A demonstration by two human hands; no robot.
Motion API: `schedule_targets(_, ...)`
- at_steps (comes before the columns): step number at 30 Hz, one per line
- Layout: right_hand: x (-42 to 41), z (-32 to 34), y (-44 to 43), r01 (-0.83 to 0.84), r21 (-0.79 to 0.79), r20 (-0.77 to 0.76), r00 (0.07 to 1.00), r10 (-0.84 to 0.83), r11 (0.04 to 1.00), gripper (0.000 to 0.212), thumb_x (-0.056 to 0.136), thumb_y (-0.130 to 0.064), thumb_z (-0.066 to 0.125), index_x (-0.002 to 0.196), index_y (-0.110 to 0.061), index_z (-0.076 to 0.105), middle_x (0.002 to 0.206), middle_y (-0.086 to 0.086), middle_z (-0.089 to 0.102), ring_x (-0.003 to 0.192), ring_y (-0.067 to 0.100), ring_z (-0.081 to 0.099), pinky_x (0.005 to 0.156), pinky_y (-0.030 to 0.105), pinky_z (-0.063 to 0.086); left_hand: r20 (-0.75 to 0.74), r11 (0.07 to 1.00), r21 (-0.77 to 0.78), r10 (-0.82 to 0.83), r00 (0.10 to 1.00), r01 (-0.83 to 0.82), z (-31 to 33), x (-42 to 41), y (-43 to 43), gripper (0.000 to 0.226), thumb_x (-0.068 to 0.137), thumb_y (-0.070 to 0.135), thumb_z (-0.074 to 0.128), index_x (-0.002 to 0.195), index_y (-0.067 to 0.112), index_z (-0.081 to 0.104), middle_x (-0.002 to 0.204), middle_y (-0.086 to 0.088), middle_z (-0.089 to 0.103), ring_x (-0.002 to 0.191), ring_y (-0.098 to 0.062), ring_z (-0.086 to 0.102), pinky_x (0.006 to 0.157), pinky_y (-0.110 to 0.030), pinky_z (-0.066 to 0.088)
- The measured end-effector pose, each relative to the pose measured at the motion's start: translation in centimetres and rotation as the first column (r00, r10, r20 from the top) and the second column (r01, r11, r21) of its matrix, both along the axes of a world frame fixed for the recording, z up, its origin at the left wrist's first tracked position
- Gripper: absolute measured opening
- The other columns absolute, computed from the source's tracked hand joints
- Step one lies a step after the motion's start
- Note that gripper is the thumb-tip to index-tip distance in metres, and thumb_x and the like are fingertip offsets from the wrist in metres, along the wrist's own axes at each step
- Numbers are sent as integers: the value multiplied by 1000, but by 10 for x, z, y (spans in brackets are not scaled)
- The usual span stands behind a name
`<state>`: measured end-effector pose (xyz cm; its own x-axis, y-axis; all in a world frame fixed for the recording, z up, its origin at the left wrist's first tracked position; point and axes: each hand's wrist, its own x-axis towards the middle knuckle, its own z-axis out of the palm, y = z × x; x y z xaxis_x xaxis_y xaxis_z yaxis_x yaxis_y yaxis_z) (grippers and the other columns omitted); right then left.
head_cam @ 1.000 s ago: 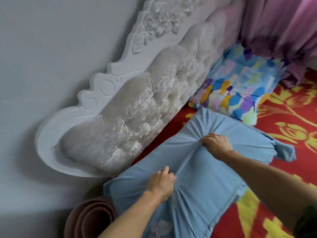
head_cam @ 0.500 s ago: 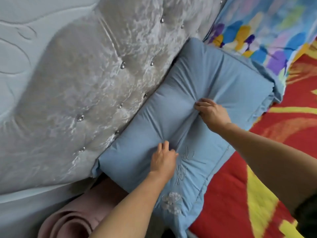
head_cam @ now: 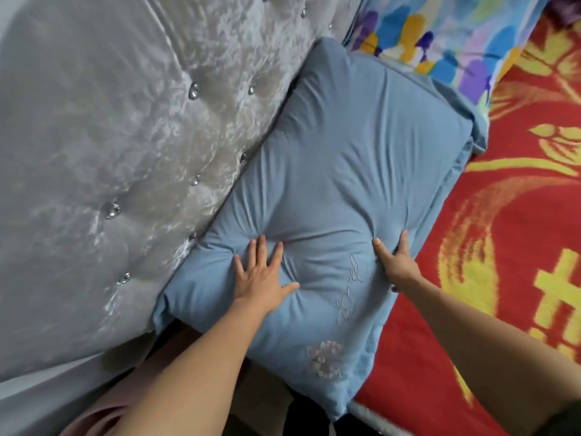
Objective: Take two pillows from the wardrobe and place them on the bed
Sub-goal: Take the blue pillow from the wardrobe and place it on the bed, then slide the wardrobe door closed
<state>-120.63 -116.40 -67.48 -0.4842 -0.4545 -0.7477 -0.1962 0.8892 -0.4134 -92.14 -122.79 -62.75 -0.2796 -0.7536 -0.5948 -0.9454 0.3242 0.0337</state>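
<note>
Head view, the only one: blue pillow (head_cam: 339, 190) lying flat at the head edge of the bed (head_cam: 518, 234), long side pressed against the tufted headboard (head_cam: 132, 146), far short end touching the multicoloured pillow (head_cam: 440, 36) further along that edge. Long axis parallel to the headboard, running from the near corner of the bed up toward the multicoloured pillow; embroidered flower and script at the near end, facing up. Left hand (head_cam: 262, 278) spread flat, fingers splayed, palm pressing a dent into the near half, gripping nothing. Right hand (head_cam: 396, 265) open too, set edge-on against the pillow's outer long side, nudging rather than holding; thumb hidden, so any pinch of fabric impossible to tell. Near corner of the pillow overhanging the bed's near edge, above the dark gap and beside a pink rolled mat (head_cam: 103, 413). Likely risk: too much weight toward that end tipping the pillow off into the gap; a push toward the headboard bunching the soft filling and riding the far end up over the multicoloured pillow. Both pillows apparently placed; only straightening left, by the look of it.
</note>
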Motion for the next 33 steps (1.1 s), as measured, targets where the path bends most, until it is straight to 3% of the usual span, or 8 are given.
schedule_targets(1, 3, 3, 2, 27, 36, 34, 999, -28, 999, 93, 77, -73, 49, 145, -42, -5, 151, 6, 34, 117, 41, 50, 50, 37, 53, 6, 1000, 20, -8, 1000, 8, 3, -1, 0, 98, 77, 72, 47, 148, 29, -6, 159, -9, -16, 145, -28, -16, 113, -61, 1)
schedule_targets(3, 10, 12, 10, -5, 79, 50, 999, 2, 997, 87, 81, -68, 49, 148, -34, 4, 146, 10, 39, 114, 40, 52, 50, 37, 51, 26, 998, 37, -46, 999, 45, 16, 4, 4, 98, 78, 65, 52, 148, 28, -5, 159, -10, -15, 145, -29, -15, 114, -59, 1)
schedule_targets(6, 21, 40, 32, -205, 80, -97, 972, 213, 975, 65, 85, -58, 52, 133, -17, 35, 123, 18, 61, 106, 38, 60, 78, 43, 51, 41, 993, 87, -82, 996, 78, 46, 16, 18, 82, 84, 52, 55, 148, 27, 10, 159, -11, -5, 146, -30, -4, 114, -55, 10)
schedule_targets(9, 32, 79, 58, -315, 83, -172, 930, 325, 945, 64, 88, -51, 53, 138, -15, 36, 126, 20, 60, 114, 36, 57, 90, 42, 47, 24, 989, 143, -39, 999, 35, 83, 24, 41, 55, 88, 46, 52, 135, 21, 39, 149, -12, 29, 137, -31, 28, 107, -50, 30)
schedule_targets(11, 39, 108, 73, -350, 49, -182, 918, 353, 936, 61, 89, -49, 53, 138, -15, 40, 129, 17, 59, 116, 33, 57, 94, 42, 47, 19, 985, 175, -13, 1000, 10, 108, 30, 61, 49, 90, 45, 50, 130, 18, 45, 139, -11, 43, 127, -31, 42, 102, -47, 37)
schedule_targets(22, 37, 217, 137, -529, -35, -240, 828, 506, 848, 46, 88, -47, 54, 123, -18, 57, 114, 7, 68, 96, 25, 65, 71, 31, 47, -116, 968, 78, 248, 962, -240, 197, 59, 205, 35, 87, 44, 52, 114, 24, 57, 121, -5, 63, 112, -26, 58, 89, -35, 48)
schedule_targets(29, 51, 242, 202, -837, -31, -304, 529, 792, 547, 40, 89, -43, 51, 117, -16, 57, 112, 10, 67, 98, 29, 63, 71, 33, 47, -96, 888, 60, 460, 883, -456, 215, 66, 354, 40, 88, 43, 53, 122, 23, 55, 120, -6, 64, 111, -26, 59, 92, -35, 49)
schedule_targets(33, 80, 269, 246, -936, -29, -314, 341, 886, 350, 38, 88, -42, 52, 115, -16, 60, 117, 10, 65, 105, 30, 61, 85, 37, 50, -125, 808, 95, 589, 799, -581, 239, 72, 453, 44, 87, 44, 56, 125, 21, 54, 121, -8, 64, 111, -26, 59, 94, -36, 49)
